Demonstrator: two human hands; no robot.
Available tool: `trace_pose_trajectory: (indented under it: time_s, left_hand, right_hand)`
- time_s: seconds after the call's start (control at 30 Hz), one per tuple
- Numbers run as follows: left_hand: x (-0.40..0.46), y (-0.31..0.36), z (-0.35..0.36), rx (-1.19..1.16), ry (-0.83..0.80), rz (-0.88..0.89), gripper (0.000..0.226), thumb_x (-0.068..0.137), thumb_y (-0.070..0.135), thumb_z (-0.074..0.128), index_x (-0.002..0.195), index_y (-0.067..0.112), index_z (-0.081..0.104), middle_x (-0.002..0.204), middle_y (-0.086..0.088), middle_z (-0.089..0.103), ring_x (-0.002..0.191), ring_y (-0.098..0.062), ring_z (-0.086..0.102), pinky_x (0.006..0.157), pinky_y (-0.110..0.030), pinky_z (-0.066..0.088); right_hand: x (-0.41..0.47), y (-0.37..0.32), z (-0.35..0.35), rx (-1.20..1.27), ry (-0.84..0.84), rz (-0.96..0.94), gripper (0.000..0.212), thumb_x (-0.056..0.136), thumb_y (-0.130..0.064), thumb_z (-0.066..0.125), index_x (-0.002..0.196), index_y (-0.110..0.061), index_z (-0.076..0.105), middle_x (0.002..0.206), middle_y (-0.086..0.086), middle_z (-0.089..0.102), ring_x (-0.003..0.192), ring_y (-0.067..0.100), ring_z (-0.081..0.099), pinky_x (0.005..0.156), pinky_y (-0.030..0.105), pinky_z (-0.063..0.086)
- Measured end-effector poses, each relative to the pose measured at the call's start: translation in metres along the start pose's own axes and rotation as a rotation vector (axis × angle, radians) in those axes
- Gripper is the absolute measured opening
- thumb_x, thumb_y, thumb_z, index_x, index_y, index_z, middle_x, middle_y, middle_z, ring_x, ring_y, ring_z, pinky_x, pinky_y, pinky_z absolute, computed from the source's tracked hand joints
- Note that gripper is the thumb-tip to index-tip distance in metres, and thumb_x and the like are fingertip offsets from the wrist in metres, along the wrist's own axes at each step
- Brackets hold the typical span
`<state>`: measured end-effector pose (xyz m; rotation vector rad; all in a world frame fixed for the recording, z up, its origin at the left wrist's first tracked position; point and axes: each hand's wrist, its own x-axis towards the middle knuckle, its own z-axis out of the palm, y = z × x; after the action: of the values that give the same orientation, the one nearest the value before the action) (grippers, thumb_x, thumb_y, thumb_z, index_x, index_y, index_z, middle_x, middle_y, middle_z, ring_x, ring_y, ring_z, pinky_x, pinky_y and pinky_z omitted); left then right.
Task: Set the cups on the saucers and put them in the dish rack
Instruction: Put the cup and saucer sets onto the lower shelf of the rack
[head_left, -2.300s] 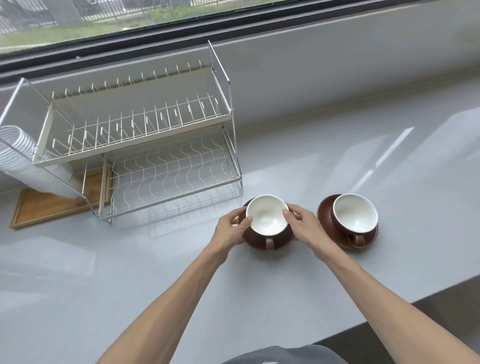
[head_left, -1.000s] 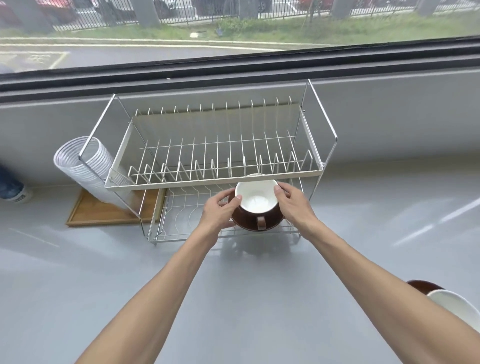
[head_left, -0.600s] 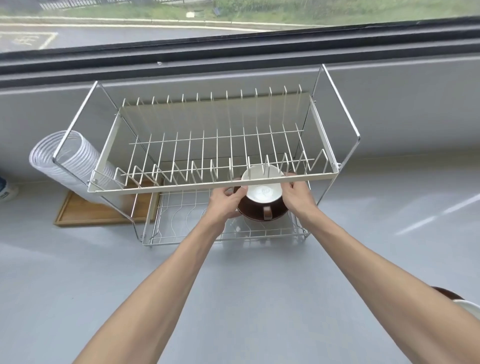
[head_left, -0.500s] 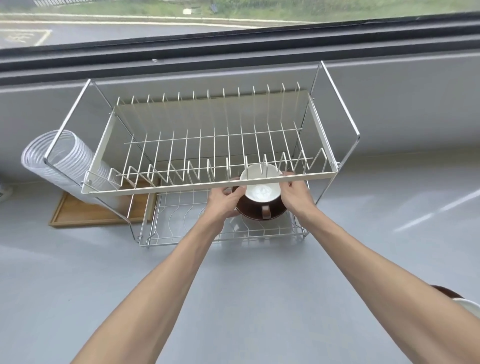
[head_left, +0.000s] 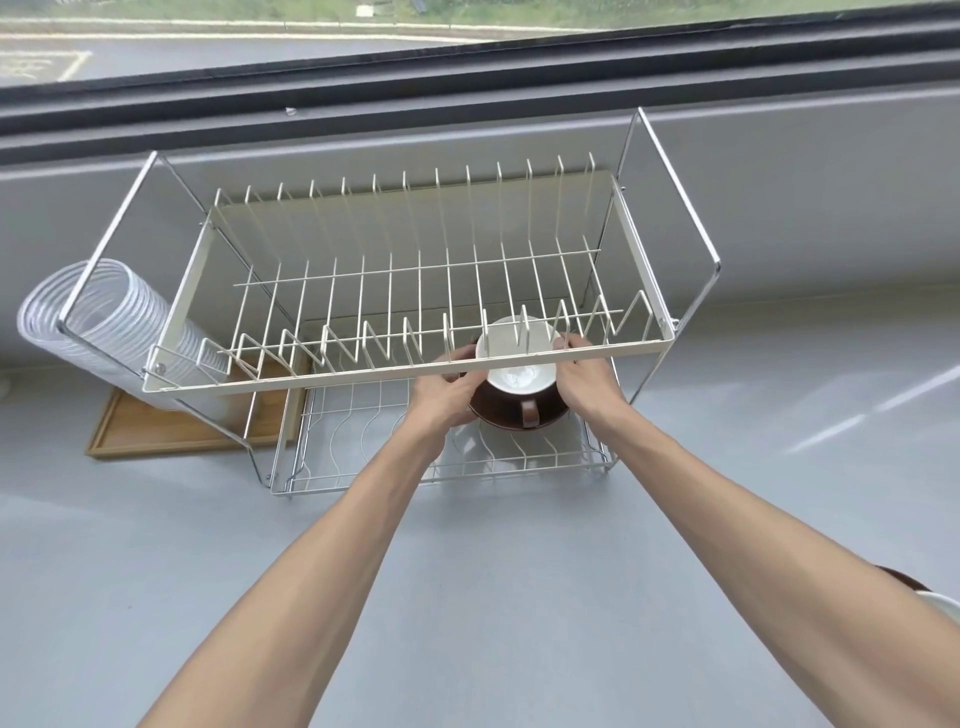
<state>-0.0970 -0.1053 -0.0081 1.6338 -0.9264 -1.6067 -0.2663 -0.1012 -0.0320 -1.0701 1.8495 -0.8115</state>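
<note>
A two-tier wire dish rack (head_left: 395, 371) stands against the wall under the window. Both of my hands hold a brown saucer (head_left: 506, 418) with a brown cup, white inside (head_left: 519, 371), standing on it. My left hand (head_left: 447, 397) grips the saucer's left side and my right hand (head_left: 587, 382) its right side. Cup and saucer sit inside the lower tier, on the right, partly hidden behind the upper tier's front bar. A second cup and saucer (head_left: 930, 597) peeks in at the right edge, behind my right forearm.
A stack of clear plastic cups (head_left: 98, 322) lies on its side left of the rack, over a wooden tray (head_left: 171, 426). The grey counter (head_left: 493, 597) spreads in front of the rack. A window sill runs along the back.
The cup on its saucer has gone from the counter into the rack's lower tier, both hands still on it. In the last half second it slid a little deeper under the upper tier.
</note>
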Motion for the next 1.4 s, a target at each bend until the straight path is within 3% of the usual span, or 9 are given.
trace_pose_trajectory:
  time_s: [0.07,0.13,0.3,0.43,0.57,0.8,0.97,1.13,1.4]
  left_hand:
    - [0.000,-0.001,0.000,0.025,0.006,0.003,0.038,0.084,0.030,0.077,0.118,0.024,0.062,0.087,0.003,0.071,0.057,-0.001,0.068,0.079,-0.033,0.063]
    - [0.000,-0.004,0.001,0.070,0.014,0.012,0.043,0.085,0.037,0.073,0.125,0.027,0.064,0.093,0.003,0.072,0.070,-0.008,0.067,0.089,-0.038,0.060]
    - [-0.010,-0.003,-0.001,0.247,0.026,0.028,0.019,0.094,0.041,0.058,0.102,0.024,0.063,0.107,0.003,0.065,0.104,-0.024,0.065,0.094,-0.046,0.058]
    - [-0.031,-0.006,-0.008,0.415,0.016,0.100,0.050,0.093,0.049,0.052,0.139,0.028,0.052,0.129,0.002,0.060,0.102,-0.023,0.062,0.096,-0.050,0.055]
    - [-0.060,-0.017,-0.015,0.598,-0.010,0.151,0.061,0.083,0.058,0.049,0.140,0.036,0.051,0.141,-0.001,0.058,0.126,-0.025,0.057,0.106,-0.049,0.047]
    - [-0.109,-0.037,-0.016,1.068,-0.017,0.348,0.044,0.096,0.048,0.046,0.138,0.036,0.054,0.142,0.003,0.060,0.126,-0.023,0.059,0.101,-0.040,0.047]
    - [-0.148,-0.050,0.015,1.372,-0.086,0.585,0.048,0.099,0.046,0.044,0.146,0.035,0.043,0.144,0.003,0.054,0.127,-0.024,0.056,0.095,-0.039,0.048]
    - [-0.174,-0.069,0.069,1.545,-0.164,0.816,0.050,0.100,0.049,0.041,0.147,0.031,0.042,0.143,-0.001,0.053,0.128,-0.027,0.052,0.094,-0.039,0.046]
    - [-0.202,-0.103,0.154,1.663,-0.329,0.981,0.053,0.100,0.053,0.036,0.147,0.027,0.042,0.137,-0.005,0.055,0.122,-0.030,0.055,0.088,-0.039,0.045]
  right_hand:
    - [0.001,0.002,0.000,-0.016,0.006,-0.003,0.032,0.105,-0.036,0.033,0.116,-0.019,0.058,0.108,0.002,0.059,0.101,0.024,0.052,0.081,0.034,0.038]
    - [-0.001,0.002,0.000,-0.053,0.012,-0.009,0.029,0.104,-0.034,0.031,0.104,-0.020,0.055,0.098,0.003,0.058,0.093,0.027,0.052,0.076,0.035,0.038]
    - [-0.015,-0.001,-0.002,-0.142,0.012,-0.011,0.046,0.102,-0.041,0.028,0.127,-0.014,0.055,0.122,0.013,0.064,0.112,0.036,0.057,0.093,0.043,0.046]
    - [-0.039,-0.002,-0.004,-0.140,0.037,-0.076,0.041,0.103,-0.031,0.037,0.135,-0.007,0.045,0.135,0.015,0.056,0.127,0.035,0.050,0.105,0.045,0.041]
    - [-0.075,0.001,-0.010,-0.202,0.049,-0.164,0.048,0.100,-0.028,0.042,0.145,-0.010,0.041,0.145,0.011,0.050,0.138,0.030,0.042,0.115,0.043,0.033]
    - [-0.149,0.030,-0.045,-0.493,0.043,-0.313,0.042,0.103,-0.032,0.044,0.143,-0.019,0.047,0.145,0.003,0.052,0.132,0.025,0.049,0.106,0.038,0.040]
    - [-0.194,0.067,-0.082,-0.741,0.192,-0.387,0.037,0.100,-0.029,0.050,0.135,-0.017,0.057,0.136,0.008,0.059,0.127,0.030,0.054,0.100,0.042,0.043]
    - [-0.223,0.107,-0.125,-0.815,0.363,-0.301,0.033,0.089,-0.025,0.069,0.119,-0.011,0.068,0.122,0.017,0.067,0.114,0.036,0.065,0.089,0.048,0.052]
    - [-0.264,0.171,-0.194,-0.819,0.522,-0.102,0.037,0.092,-0.030,0.066,0.123,-0.011,0.066,0.128,0.017,0.065,0.118,0.035,0.063,0.094,0.047,0.050]
